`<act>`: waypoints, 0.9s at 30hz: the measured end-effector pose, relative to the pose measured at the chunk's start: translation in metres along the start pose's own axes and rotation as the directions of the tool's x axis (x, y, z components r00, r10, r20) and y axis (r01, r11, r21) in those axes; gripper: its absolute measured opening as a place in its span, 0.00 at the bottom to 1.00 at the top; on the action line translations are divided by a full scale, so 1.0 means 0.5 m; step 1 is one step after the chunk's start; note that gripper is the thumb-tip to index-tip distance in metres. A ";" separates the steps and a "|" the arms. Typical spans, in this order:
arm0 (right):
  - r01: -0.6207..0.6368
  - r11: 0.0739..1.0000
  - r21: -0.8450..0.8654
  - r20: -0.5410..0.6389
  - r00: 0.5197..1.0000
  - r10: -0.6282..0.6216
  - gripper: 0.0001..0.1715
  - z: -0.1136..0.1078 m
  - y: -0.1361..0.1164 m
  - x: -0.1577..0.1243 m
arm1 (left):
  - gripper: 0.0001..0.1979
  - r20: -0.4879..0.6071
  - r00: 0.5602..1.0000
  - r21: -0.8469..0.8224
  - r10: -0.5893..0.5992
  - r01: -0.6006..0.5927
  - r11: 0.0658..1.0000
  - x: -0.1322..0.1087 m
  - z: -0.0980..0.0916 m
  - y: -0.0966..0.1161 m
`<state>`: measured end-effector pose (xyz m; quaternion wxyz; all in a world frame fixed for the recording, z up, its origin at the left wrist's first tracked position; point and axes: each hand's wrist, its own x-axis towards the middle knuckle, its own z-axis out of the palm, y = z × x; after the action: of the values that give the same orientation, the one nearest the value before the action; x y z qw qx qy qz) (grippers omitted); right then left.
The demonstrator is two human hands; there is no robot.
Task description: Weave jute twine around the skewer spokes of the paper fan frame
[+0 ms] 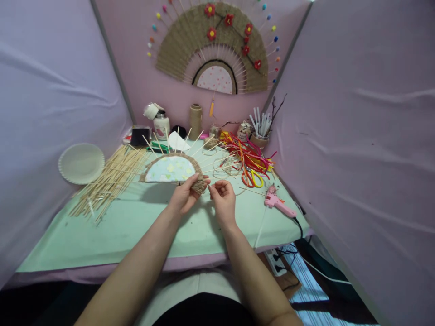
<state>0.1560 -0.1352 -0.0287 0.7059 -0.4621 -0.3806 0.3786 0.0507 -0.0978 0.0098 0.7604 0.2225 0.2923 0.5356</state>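
My left hand is closed on the right corner of a half-round fan piece, with its thumb on top. The piece has a pale blue flowered face, a brown twine-wrapped rim and thin wooden sticks fanning outward. Beneath the left thumb, brown twine bunches at the corner. Just to the right, my right hand is pinched, thumb against forefinger, apparently on a strand of this twine; the fingers partly hide it. Loose twine loops behind the right hand.
Bamboo sticks and a white plate lie left. To the right are scissors, red and yellow pipe cleaners and a pink glue gun with a cord. A twine spool stands behind; a finished fan hangs above.
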 end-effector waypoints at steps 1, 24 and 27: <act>0.005 1.000 -0.017 0.011 1.000 -0.005 0.13 -0.002 -0.002 -0.005 | 0.06 -0.009 1.000 0.001 0.001 -0.001 1.000 0.000 0.000 0.001; -0.200 0.021 -0.979 -0.198 0.976 0.096 0.29 -0.457 -0.096 0.058 | 0.07 -0.135 0.989 -0.033 0.058 -0.063 0.998 0.017 -0.016 0.003; -0.124 0.239 -0.963 -0.116 0.992 0.046 0.27 -0.464 -0.109 0.058 | 0.10 -0.134 0.989 -0.026 0.064 -0.068 0.997 0.013 -0.015 0.004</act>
<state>0.3844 -0.2096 -0.0378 0.2629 -0.8297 -0.4846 0.0874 0.0460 -0.0908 0.0044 0.7244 0.1843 0.3267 0.5784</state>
